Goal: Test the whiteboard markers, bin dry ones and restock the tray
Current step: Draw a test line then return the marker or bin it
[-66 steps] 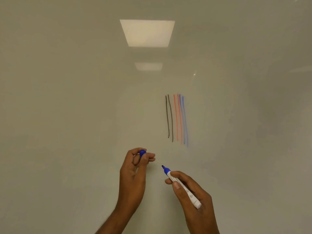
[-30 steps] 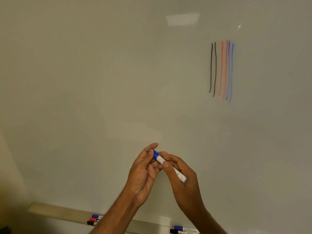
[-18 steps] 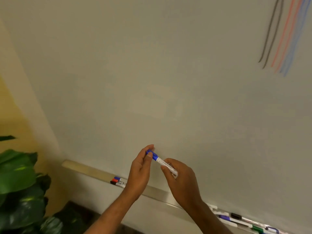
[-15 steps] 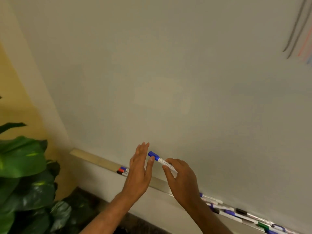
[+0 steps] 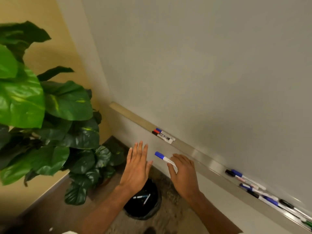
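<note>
My right hand (image 5: 184,176) holds a capped blue marker (image 5: 164,158) between thumb and fingers, cap pointing up-left, just below the metal tray (image 5: 199,153). My left hand (image 5: 136,168) is beside it with fingers straight and spread, holding nothing. Three markers, blue, red and black (image 5: 163,135), lie together on the tray's left part. Several more markers (image 5: 253,188) lie on the tray at the right. A black bin (image 5: 143,210) stands on the floor under my hands, with a few markers inside.
The whiteboard (image 5: 202,73) fills the upper right. A large green leafy plant (image 5: 42,115) stands at the left against a yellow wall. Carpet floor shows around the bin.
The cap went back on the blue marker and my left hand let go and opened. The view swung down and left from the test lines to the tray, bin and plant.
</note>
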`<state>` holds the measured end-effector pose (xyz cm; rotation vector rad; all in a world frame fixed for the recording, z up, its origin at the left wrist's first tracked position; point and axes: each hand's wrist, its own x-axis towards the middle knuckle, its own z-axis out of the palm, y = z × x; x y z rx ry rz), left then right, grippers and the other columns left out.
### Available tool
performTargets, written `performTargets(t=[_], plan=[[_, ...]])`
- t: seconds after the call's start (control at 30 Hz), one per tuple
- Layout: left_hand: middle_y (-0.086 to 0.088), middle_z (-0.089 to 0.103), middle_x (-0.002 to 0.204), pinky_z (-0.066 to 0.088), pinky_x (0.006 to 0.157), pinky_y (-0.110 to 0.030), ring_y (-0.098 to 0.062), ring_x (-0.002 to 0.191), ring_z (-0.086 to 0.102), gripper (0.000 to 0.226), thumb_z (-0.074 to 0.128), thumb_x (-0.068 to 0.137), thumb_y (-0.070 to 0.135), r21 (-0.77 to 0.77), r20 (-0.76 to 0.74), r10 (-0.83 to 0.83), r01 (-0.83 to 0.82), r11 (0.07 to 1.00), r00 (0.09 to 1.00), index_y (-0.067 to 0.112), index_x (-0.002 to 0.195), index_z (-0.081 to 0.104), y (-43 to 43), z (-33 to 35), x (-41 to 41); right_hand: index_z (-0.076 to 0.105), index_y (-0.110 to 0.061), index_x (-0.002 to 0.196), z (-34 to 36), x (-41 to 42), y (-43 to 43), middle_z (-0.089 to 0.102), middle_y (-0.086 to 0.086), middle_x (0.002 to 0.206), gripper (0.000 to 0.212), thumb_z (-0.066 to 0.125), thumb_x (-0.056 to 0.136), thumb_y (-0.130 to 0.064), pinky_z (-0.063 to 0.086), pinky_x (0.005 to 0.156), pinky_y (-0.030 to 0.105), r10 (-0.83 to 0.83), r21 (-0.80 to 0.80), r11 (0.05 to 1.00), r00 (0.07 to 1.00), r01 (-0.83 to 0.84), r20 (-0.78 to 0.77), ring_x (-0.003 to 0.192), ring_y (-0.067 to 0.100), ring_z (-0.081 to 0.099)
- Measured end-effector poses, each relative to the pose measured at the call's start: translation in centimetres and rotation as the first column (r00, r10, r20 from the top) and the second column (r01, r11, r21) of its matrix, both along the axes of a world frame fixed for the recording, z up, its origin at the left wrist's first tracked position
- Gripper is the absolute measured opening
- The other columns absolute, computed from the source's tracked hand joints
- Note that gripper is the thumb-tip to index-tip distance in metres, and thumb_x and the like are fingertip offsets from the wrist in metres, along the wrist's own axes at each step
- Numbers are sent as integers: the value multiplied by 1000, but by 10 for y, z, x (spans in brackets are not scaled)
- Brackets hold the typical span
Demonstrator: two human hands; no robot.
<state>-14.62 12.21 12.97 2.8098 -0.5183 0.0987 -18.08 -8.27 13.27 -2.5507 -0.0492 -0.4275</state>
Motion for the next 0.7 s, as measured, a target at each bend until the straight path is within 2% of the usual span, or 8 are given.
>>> performTargets(t=[0.13,0.23,0.33,0.57,0.7], plan=[[-10,2,171,-7,127,-41,-22,158,-10,63,16,110,44,34,-33,69,-68,997,997,11,163,10,41,-32,-4,73,-11,108,-26,4,28,73,4,106,23,70,87,-20,49,87,35,50,-34,998,998,-51,-34,100,23,67],[-14,12,170,0,126,-44,-28,158,3,62,17,110,43,74,-56,99,-95,993,993,8,161,20,65,-51,-8,74,-13,105,-46,6,47,74,3,104,28,56,91,-29,43,85,30,71,-56,996,994,-76,-84,98,22,68],[-16,18,168,1,126,-43,-30,158,9,61,18,110,41,77,-66,124,-119,990,990,6,160,25,80,-65,-12,75,-15,104,-65,11,64,74,2,105,41,42,92,-36,46,86,32,102,-91,989,988,-113,-118,100,21,68],[-13,14,170,2,126,-44,-27,158,4,64,7,110,45,63,-99,175,-170,983,980,8,161,21,97,-86,-13,74,-14,105,-97,27,94,74,4,105,21,62,90,-23,54,86,43,136,-109,981,965,-164,-224,101,24,67],[-13,13,170,4,126,-45,-26,159,4,66,3,110,45,51,-90,195,-191,980,977,8,161,21,101,-92,-12,71,-15,114,-114,38,109,71,4,115,26,62,93,-27,49,94,42,162,-69,981,955,-184,-248,111,25,64]])
